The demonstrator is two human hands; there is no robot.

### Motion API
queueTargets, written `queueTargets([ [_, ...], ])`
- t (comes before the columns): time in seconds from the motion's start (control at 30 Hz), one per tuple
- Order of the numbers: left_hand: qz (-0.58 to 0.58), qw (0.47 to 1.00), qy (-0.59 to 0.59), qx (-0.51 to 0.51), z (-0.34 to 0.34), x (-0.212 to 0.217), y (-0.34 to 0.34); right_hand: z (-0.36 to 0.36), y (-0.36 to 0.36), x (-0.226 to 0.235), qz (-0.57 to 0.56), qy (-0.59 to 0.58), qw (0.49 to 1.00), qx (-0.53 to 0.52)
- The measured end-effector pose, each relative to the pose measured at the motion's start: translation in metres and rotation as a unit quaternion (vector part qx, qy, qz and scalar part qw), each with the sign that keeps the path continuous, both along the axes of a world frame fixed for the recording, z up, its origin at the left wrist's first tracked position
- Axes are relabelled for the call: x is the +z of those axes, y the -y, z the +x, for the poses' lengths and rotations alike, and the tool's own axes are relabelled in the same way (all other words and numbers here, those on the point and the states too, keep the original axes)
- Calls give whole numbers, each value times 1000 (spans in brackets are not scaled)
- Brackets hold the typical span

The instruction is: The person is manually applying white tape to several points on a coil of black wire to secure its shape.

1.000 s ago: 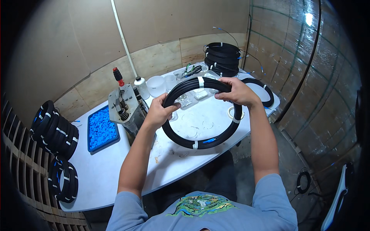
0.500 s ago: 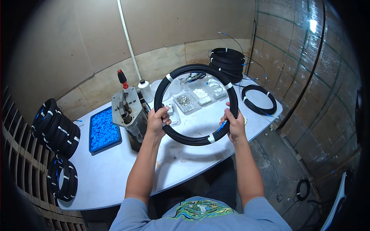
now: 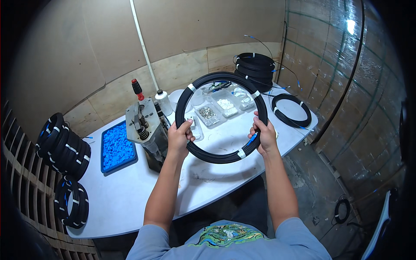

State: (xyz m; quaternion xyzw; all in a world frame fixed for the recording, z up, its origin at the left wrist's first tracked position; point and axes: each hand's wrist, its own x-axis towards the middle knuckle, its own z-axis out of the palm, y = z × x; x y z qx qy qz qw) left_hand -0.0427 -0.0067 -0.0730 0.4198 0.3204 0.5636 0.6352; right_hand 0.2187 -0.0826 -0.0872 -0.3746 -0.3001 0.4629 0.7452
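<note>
Both my hands hold up a black cable coil [image 3: 208,157] above the white table, one on each side of the ring. My left hand [image 3: 180,139] is closed round its left side, thumb on top. My right hand [image 3: 264,135] grips the right side, close to a blue connector [image 3: 252,138] lying along the coil. White tape bands bind the ring in several places. Through its opening show a clear tray of small metal parts [image 3: 208,113] and a tray of white pieces [image 3: 227,106].
A metal hand press [image 3: 145,125] with a red-and-black handle stands left of the coil, beside a blue tray [image 3: 132,164] of blue parts and a white bottle [image 3: 163,102]. Stacked coils sit at the far left [image 3: 69,149] and back right [image 3: 255,73]. Another coil [image 3: 277,113] lies at the right.
The held coil has shifted and turned very slightly, its lower tape band moving a little right. Both hands keep their hold on it.
</note>
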Motion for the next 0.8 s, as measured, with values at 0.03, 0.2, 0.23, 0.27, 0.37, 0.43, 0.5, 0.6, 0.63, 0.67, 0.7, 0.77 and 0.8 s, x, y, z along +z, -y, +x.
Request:
queueTargets([
  [0.03,0,1000,0,0,-1,-3,-2,-1,0,-1,0,0,1000,0],
  [0.2,-29,999,25,-17,-5,-14,-8,-10,5,1,-21,24,998,-49],
  [0.23,-29,999,25,-15,-7,-16,-9,-13,6,2,-21,24,998,-48],
  [0.27,-28,999,28,-19,-8,-17,-10,-15,8,2,-21,38,998,-49],
  [0.37,-9,999,26,-29,-12,-18,-6,-13,9,3,-8,53,998,-37],
  [0.43,9,999,20,-38,-15,-18,-4,-7,9,3,5,55,998,-25],
  [0.5,83,993,19,-85,-23,-13,-3,6,9,4,49,73,996,17],
  [0.6,158,982,-36,-97,-34,15,-1,31,10,14,69,120,985,100],
  [0.63,175,979,-49,-98,-32,24,-2,36,11,18,74,148,978,128],
  [0.67,211,970,-77,-95,-34,29,-8,34,12,27,60,172,973,145],
  [0.7,210,970,-78,-94,-35,30,-8,33,14,35,59,171,973,146],
  [0.77,197,926,-293,-136,-35,35,-5,33,15,48,20,293,939,181],
  [0.8,190,925,-311,-107,-25,38,7,35,13,52,4,299,937,183],
])
